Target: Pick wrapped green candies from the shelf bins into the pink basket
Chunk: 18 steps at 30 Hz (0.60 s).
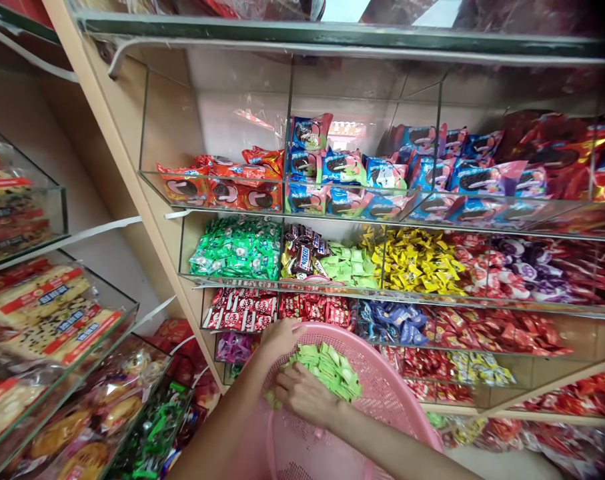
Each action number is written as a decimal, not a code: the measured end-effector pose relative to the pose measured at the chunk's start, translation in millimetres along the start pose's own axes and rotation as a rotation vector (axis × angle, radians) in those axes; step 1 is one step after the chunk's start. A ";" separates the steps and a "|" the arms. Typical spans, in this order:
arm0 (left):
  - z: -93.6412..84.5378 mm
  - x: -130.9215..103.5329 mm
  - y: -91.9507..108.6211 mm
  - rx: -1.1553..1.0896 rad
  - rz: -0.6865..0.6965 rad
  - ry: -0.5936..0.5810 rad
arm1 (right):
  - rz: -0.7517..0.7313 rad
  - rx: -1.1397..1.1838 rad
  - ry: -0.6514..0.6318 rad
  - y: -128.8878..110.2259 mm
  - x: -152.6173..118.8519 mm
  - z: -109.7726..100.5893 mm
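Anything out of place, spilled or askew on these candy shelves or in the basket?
One oddity: the glass bin on the second shelf mixes dark Snickers bars with light green candies, while neighbouring bins hold one kind. Matching green candies lie in the pink basket under both hands. Nothing looks spilled.

Glass-fronted shelves, wooden upright, pale wall

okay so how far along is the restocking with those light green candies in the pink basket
Done: a batch of light green candies already lies in the middle shelf bin, beside the chocolate bars. In hand: the left hand steadies the pink basket at its rim, and the right hand gathers the pile of green candies in it. Left: that pile remains in the basket, so it looks partway.
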<state>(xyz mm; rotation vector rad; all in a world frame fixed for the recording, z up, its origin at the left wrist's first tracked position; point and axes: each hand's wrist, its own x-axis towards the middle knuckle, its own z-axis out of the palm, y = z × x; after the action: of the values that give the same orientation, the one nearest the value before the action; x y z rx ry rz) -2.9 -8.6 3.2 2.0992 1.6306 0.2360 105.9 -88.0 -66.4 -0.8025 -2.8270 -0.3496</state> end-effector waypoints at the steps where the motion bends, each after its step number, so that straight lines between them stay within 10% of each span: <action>1: 0.0 0.2 0.6 -0.007 -0.002 -0.004 | 0.011 0.013 -0.013 0.8 -0.3 -2.4; 18: -4.4 0.9 27.1 0.057 0.022 -0.063 | 0.134 0.196 -0.109 15.7 -12.4 -11.9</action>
<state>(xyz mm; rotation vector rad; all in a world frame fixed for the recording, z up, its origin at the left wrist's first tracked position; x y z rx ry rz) 19.1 -11.6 19.3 2.1461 1.5956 0.1306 125.9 -84.4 -55.1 -0.9881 -2.8287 -0.0081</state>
